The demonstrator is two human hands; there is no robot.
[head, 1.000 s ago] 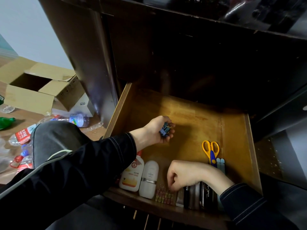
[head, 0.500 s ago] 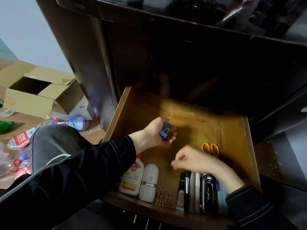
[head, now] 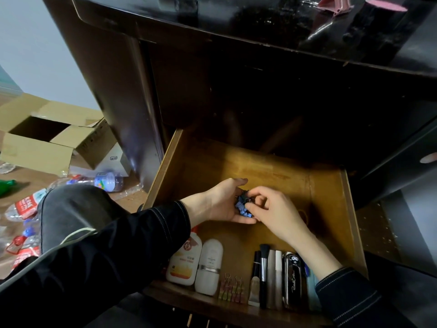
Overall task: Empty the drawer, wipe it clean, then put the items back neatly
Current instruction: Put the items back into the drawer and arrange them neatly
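The wooden drawer (head: 272, 171) is pulled out below a dark desk. Over its middle my left hand (head: 220, 203) cups a bunch of blue binder clips (head: 243, 207). My right hand (head: 274, 209) meets it and pinches one of those clips with thumb and forefinger. Along the drawer's front edge lie two white bottles (head: 184, 261), a row of pink binder clips (head: 233, 290), a makeup brush (head: 263, 273), some tubes and a black case (head: 292, 280). The yellow scissors are hidden behind my right hand.
The dark desk top (head: 260, 31) overhangs the drawer's back. To the left on the floor stand an open cardboard box (head: 47, 138) and several plastic bottles (head: 104, 182). My knee (head: 71, 209) is beside the drawer's left wall.
My right hand has left the row at the drawer's front and risen to my left hand, where it now pinches a blue clip. My left hand has stayed over the drawer's middle.
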